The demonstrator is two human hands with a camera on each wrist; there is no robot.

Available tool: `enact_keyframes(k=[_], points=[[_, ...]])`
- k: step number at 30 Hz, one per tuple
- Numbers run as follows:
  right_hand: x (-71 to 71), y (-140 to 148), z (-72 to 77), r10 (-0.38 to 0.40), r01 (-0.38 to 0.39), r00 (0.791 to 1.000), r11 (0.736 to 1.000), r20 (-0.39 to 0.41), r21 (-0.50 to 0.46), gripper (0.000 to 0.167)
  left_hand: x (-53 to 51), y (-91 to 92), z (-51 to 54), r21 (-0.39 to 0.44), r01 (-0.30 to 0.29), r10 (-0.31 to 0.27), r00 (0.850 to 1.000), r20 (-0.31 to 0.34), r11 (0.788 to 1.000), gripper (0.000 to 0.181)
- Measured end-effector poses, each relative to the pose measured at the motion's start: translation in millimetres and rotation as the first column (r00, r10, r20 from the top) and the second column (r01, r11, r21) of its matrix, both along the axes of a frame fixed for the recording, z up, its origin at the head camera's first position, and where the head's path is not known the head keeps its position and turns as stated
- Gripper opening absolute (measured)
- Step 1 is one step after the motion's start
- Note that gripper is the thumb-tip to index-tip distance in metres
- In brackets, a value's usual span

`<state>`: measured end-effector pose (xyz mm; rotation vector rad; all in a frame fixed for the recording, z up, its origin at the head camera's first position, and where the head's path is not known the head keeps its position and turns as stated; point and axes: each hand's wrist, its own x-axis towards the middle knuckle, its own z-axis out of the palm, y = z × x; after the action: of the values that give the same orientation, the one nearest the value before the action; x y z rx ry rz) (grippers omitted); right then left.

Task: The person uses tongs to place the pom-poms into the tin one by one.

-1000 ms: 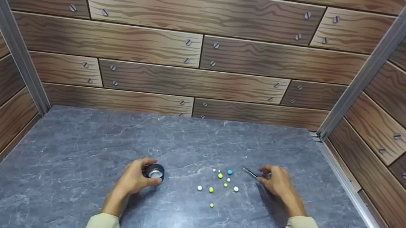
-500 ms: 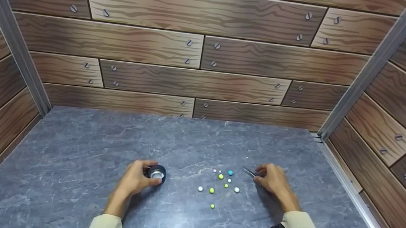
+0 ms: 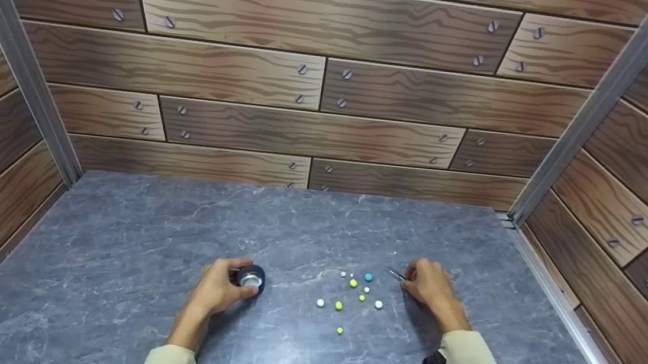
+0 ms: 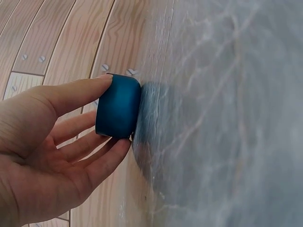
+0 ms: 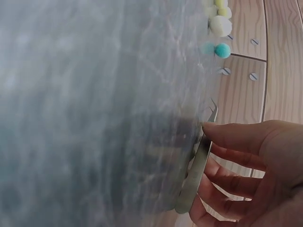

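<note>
My left hand [image 3: 217,286] grips a small round container, dark with a silvery inside [image 3: 250,279], between thumb and fingers. In the left wrist view the container [image 4: 118,107] looks blue and stands on the table. My right hand [image 3: 431,286] pinches metal tweezers [image 3: 397,274], whose tips point toward several small balls. In the right wrist view the tweezers [image 5: 195,176] lie low along the surface, thumb on one side. A blue ball [image 3: 368,277] is nearest the tips; yellow-green ones [image 3: 353,283] and white ones [image 3: 379,304] lie scattered between the hands.
The grey marbled table [image 3: 148,218] is bounded by wood-patterned walls [image 3: 322,81] at the back and both sides. Metal rails [image 3: 582,343] run along the corners and right edge. A tiny white speck [image 3: 395,252] lies behind the tweezers.
My right hand has shifted slightly left, with more of its fingers curled over the tweezers. The left hand and container have barely moved.
</note>
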<state>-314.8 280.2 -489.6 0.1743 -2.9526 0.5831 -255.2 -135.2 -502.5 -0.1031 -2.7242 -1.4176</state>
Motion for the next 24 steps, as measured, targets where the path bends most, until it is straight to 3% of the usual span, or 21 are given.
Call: enact_keyframes(k=[11,24], points=[[1.0,-3.1,0.4,0.013,-0.012,0.999,0.999,-0.032,0.034,0.011,0.3,-0.4,1.7,0.005,-0.010,0.010,1.000,0.026,1.000,0.054],[8.7,-9.7,8.9,0.112,-0.115,0.992,0.992,-0.056,-0.059,0.006,-0.4,1.2,1.8,-0.006,0.001,-0.001,1.000,0.001,1.000,0.054]])
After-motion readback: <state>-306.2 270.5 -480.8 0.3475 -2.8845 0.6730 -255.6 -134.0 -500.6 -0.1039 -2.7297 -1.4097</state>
